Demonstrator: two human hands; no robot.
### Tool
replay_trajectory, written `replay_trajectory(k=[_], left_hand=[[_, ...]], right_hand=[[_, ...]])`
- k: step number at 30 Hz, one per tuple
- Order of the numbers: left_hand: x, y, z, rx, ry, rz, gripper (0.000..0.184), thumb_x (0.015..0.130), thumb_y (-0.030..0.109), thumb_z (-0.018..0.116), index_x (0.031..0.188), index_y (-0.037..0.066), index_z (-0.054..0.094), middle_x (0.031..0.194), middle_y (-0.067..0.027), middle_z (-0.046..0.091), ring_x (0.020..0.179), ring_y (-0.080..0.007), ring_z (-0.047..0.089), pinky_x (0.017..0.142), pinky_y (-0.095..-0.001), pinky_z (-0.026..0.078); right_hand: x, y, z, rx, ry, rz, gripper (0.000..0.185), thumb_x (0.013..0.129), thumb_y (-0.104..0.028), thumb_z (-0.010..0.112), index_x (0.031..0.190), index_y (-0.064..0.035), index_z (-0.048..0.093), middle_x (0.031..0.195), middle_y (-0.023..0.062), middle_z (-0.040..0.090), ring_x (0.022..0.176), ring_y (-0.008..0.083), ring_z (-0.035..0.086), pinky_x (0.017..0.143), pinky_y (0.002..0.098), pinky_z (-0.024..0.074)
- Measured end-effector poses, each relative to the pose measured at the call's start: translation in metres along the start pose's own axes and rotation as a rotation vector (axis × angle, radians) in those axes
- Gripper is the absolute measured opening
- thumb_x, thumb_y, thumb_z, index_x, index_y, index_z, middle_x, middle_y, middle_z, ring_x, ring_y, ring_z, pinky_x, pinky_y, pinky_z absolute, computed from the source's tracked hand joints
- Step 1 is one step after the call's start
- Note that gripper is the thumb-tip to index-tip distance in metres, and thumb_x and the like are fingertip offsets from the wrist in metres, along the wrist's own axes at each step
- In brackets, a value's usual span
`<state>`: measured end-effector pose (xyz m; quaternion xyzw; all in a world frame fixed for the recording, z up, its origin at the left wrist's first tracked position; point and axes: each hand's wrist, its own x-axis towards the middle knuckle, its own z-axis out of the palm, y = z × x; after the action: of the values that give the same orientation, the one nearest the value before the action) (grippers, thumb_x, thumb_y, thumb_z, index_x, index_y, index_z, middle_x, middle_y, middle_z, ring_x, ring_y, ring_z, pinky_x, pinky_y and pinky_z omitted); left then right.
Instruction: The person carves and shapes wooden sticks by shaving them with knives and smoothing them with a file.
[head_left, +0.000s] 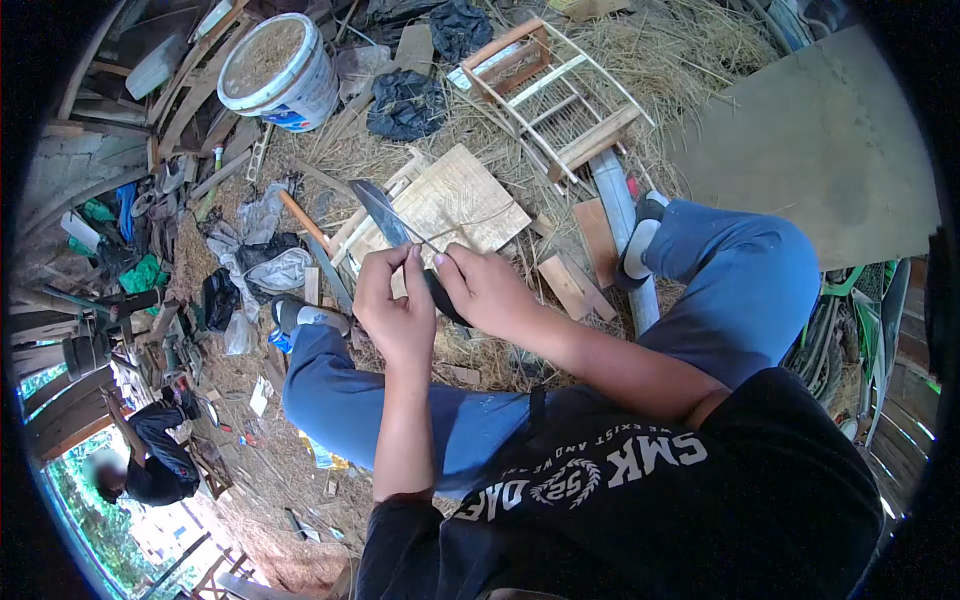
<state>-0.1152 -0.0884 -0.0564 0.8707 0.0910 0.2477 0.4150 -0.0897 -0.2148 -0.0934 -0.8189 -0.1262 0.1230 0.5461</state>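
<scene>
On my head view, the left hand (pixel 393 300) has its fingertips drawn together at the near end of a knife blade (pixel 378 208); I cannot tell whether they grip it. The right hand (pixel 488 290), just beside it, pinches the end of a thin strip (pixel 425 241). A black handle (pixel 446 300) shows between my hands; which one holds it, I cannot tell. The blade slants over the near-left edge of a wooden board (pixel 465 200) lying on the straw-strewn ground (pixel 690 95). Beyond the board I see a slatted wooden frame (pixel 585 147) and a white bucket (pixel 320 95); another person (pixel 160 470) is far left.
</scene>
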Motion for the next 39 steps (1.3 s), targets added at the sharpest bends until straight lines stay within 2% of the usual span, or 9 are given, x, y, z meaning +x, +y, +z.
replay_trajectory(k=[14,16,20,26,29,31,34,36,39], left_hand=[[-0.004,-0.005,0.002,0.037,0.007,0.060,0.006,0.089,-0.003,0.070,0.090,-0.003,0.064,0.084,-0.0147,0.067,0.076,-0.0284,0.067,0.070,-0.0360,0.052],[-0.003,-0.011,0.000,0.009,-0.004,0.055,0.004,0.094,-0.005,0.067,0.092,-0.007,0.063,0.087,-0.0120,0.068,0.082,-0.0139,0.068,0.074,-0.0261,0.053],[-0.001,0.000,0.002,0.015,-0.044,0.029,0.004,0.095,-0.005,0.066,0.092,-0.007,0.063,0.089,-0.0122,0.068,0.084,-0.0145,0.069,0.076,-0.0258,0.053],[0.001,-0.002,-0.001,0.009,-0.056,0.016,0.006,0.096,-0.005,0.065,0.091,-0.007,0.062,0.090,-0.0121,0.068,0.087,-0.0147,0.070,0.078,-0.0262,0.054],[0.001,-0.007,-0.003,0.016,-0.069,0.008,0.006,0.096,-0.005,0.065,0.092,-0.007,0.062,0.090,-0.0120,0.069,0.088,-0.0146,0.069,0.080,-0.0266,0.054],[-0.002,-0.012,0.001,-0.088,0.013,-0.012,0.006,0.091,-0.002,0.069,0.091,-0.004,0.064,0.083,-0.0142,0.065,0.073,-0.0228,0.064,0.069,-0.0329,0.051],[-0.002,-0.008,-0.001,-0.060,-0.009,0.009,0.005,0.091,-0.003,0.069,0.091,-0.004,0.064,0.084,-0.0146,0.066,0.074,-0.0248,0.065,0.071,-0.0338,0.052],[-0.003,-0.005,-0.001,-0.033,-0.011,0.036,0.005,0.090,-0.003,0.069,0.091,-0.004,0.064,0.084,-0.0148,0.066,0.075,-0.0260,0.066,0.071,-0.0345,0.052],[-0.004,-0.005,0.001,-0.003,-0.007,0.071,0.006,0.090,-0.003,0.069,0.090,-0.004,0.064,0.085,-0.0152,0.067,0.077,-0.0283,0.067,0.072,-0.0358,0.052]], right_hand=[[0.002,0.035,0.010,-0.275,0.006,-0.025,0.035,0.103,-0.034,0.052,0.089,-0.0036,0.063,0.072,0.0246,0.068,0.068,0.0452,0.068,0.064,0.0564,0.0551],[0.002,0.051,0.014,-0.359,-0.024,0.034,0.038,0.104,-0.035,0.050,0.093,-0.0027,0.065,0.076,0.0247,0.070,0.072,0.0446,0.070,0.066,0.0558,0.0560],[-0.001,0.085,0.010,-0.458,-0.137,0.258,0.043,0.106,-0.037,0.046,0.098,-0.0004,0.066,0.088,0.0248,0.072,0.080,0.0448,0.071,0.072,0.0539,0.0567],[-0.006,0.113,0.017,-0.388,-0.117,0.308,0.045,0.107,-0.038,0.043,0.097,-0.0007,0.067,0.091,0.0252,0.071,0.085,0.0453,0.070,0.079,0.0543,0.0555],[-0.005,0.109,0.027,-0.122,0.041,0.178,0.043,0.106,-0.036,0.045,0.092,-0.0003,0.066,0.086,0.0276,0.069,0.084,0.0470,0.068,0.078,0.0561,0.0532],[-0.002,0.075,0.025,-0.066,0.061,0.146,0.042,0.106,-0.035,0.047,0.090,0.0002,0.065,0.083,0.0273,0.068,0.081,0.0472,0.067,0.075,0.0559,0.0522],[-0.003,0.016,0.005,0.010,0.044,0.076,0.041,0.105,-0.033,0.050,0.085,0.0004,0.063,0.078,0.0266,0.067,0.074,0.0470,0.065,0.069,0.0554,0.0503],[-0.005,0.004,0.005,0.024,0.075,-0.044,0.037,0.105,-0.031,0.053,0.083,-0.0009,0.061,0.071,0.0257,0.064,0.066,0.0460,0.064,0.061,0.0546,0.0490],[-0.006,0.000,0.002,0.013,0.038,-0.020,0.036,0.104,-0.030,0.054,0.084,-0.0015,0.061,0.067,0.0252,0.063,0.064,0.0462,0.063,0.060,0.0556,0.0486]])
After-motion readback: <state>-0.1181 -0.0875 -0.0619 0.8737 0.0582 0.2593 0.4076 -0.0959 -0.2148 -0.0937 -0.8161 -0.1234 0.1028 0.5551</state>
